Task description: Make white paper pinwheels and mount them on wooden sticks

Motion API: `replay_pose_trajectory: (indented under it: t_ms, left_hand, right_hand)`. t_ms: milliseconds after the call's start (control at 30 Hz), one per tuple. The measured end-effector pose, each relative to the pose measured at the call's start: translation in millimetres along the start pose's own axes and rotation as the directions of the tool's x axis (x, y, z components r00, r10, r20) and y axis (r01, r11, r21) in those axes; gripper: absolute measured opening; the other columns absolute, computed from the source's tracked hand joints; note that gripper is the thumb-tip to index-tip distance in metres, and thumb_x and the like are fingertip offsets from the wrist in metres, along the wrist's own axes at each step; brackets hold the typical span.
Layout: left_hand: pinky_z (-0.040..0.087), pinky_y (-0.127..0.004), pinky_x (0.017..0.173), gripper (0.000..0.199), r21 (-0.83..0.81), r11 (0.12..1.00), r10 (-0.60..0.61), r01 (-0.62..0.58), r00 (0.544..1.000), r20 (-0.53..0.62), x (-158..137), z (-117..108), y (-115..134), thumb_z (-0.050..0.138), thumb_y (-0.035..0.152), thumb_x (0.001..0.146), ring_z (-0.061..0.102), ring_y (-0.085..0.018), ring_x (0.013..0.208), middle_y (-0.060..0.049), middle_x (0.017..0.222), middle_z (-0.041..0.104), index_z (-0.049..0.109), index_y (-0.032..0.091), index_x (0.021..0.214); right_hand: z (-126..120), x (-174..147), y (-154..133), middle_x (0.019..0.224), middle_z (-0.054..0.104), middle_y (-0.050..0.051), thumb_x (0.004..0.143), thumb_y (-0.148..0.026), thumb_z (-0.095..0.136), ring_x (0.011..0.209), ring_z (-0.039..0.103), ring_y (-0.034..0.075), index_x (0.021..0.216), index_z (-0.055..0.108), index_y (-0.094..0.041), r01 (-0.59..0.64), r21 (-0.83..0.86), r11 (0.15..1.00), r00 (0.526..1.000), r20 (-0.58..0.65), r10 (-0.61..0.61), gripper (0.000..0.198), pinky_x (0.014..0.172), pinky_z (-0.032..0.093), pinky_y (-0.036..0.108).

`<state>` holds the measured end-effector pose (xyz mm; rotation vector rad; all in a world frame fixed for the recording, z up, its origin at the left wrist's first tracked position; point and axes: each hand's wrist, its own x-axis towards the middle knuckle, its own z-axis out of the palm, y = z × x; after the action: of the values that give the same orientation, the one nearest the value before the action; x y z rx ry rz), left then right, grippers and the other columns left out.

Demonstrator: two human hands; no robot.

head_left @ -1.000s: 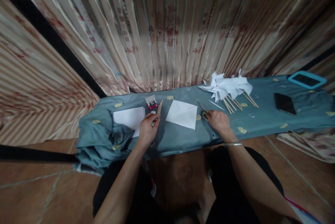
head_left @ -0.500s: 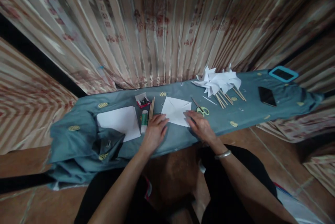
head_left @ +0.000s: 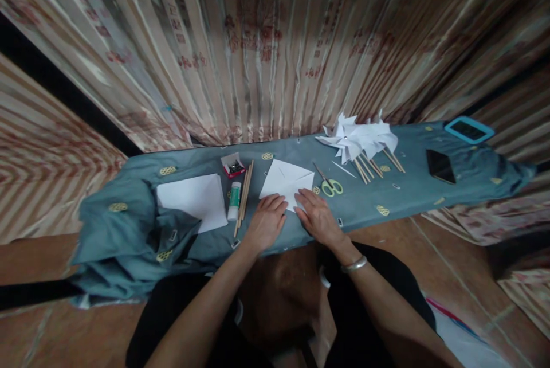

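Note:
A square sheet of white paper [head_left: 287, 176] lies turned on the cloth in front of me, with slit or crease lines running in from its corners. On its near left edge rests my left hand [head_left: 267, 220], fingers flat and side by side. My right hand [head_left: 318, 218] lies on the near right edge, fingers apart and pressing lightly down. Green-handled scissors [head_left: 330, 186] lie just right of the sheet. Left of my left hand are several thin wooden sticks [head_left: 244, 199] and a green and white glue stick [head_left: 234, 200]. The paper's near corner is partly covered by my hands.
A stack of white paper [head_left: 193, 199] and a small red box of dark bits [head_left: 234, 168] are at left. Several white paper pinwheels [head_left: 365, 139] on sticks lie at right, beyond a paper strip [head_left: 344, 169]. Farther right are a black phone [head_left: 440, 166] and a blue-framed device [head_left: 470, 129].
Both hands have moved closer together toward the paper's near corner. The sheet has turned a little, and my left hand no longer covers the lower ends of the wooden sticks.

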<state>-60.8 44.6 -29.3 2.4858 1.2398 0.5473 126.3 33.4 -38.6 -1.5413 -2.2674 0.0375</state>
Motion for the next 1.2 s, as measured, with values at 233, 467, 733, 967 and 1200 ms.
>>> replay_pose_trajectory:
  t_ms: [233,467,733,967,1200]
  left_hand:
    - [0.046,-0.042,0.095,0.03,0.073,0.98,-0.161,0.187,0.948,-0.275,-6.1,-39.2,-23.9,0.053,0.026,0.091,0.057,-0.026,0.107,-0.011,0.112,0.066,0.061,0.015,0.117]
    - [0.05,-0.036,0.076,0.05,0.11,0.869,-0.441,0.482,0.856,-0.268,-44.8,-60.7,-68.2,0.056,0.04,0.087,0.065,-0.027,0.086,-0.011,0.095,0.069,0.052,0.012,0.128]
    - [0.051,-0.029,0.067,0.047,-0.587,0.658,-0.685,0.471,0.699,-0.206,-31.4,-65.3,-60.5,0.071,0.039,0.068,0.065,-0.018,0.068,-0.003,0.081,0.072,0.066,0.017,0.109]
    - [0.05,-0.027,0.066,0.044,-0.953,0.005,-0.58,0.302,0.777,0.243,3.0,-55.0,-12.9,0.083,0.04,0.053,0.065,-0.016,0.067,-0.005,0.073,0.074,0.075,0.013,0.086]
    - [0.052,-0.024,0.07,0.032,-0.961,-0.202,-0.546,0.188,0.793,0.27,21.3,-36.8,8.8,0.083,0.037,0.061,0.067,-0.014,0.076,-0.003,0.079,0.074,0.076,0.014,0.082]
  right_hand:
    - [10.8,13.6,4.4,0.13,0.06,0.019,0.095,-0.03,0.046,0.124,0.054,0.028,0.122,0.062,-0.011,0.002,0.116,0.993,0.992,-0.122,0.012,0.036,0.104,0.043,0.048]
    - [15.6,34.3,0.2,0.131,0.06,0.017,0.093,-0.029,0.049,0.124,0.054,0.028,0.121,0.062,-0.015,0.031,0.221,0.975,0.992,-0.13,-0.002,0.034,0.105,0.044,0.047]
    - [6.2,49.6,-30.4,0.122,0.067,0.011,0.09,-0.034,0.054,0.117,0.06,0.026,0.112,0.069,-0.02,-0.106,0.62,0.777,0.976,-0.085,0.201,0.03,0.105,0.044,0.046]
    - [-5.7,57.6,-53.9,0.092,0.075,0.004,0.073,-0.051,0.073,0.091,0.068,0.02,0.091,0.075,-0.02,-0.389,0.913,-0.118,0.906,0.403,0.13,0.036,0.089,0.051,0.034]
    - [-13.3,61.0,-35.4,0.081,0.075,0.002,0.062,-0.035,0.085,0.072,0.066,0.013,0.082,0.076,-0.018,-0.333,0.832,-0.444,0.844,0.473,0.253,0.028,0.07,0.054,0.023]
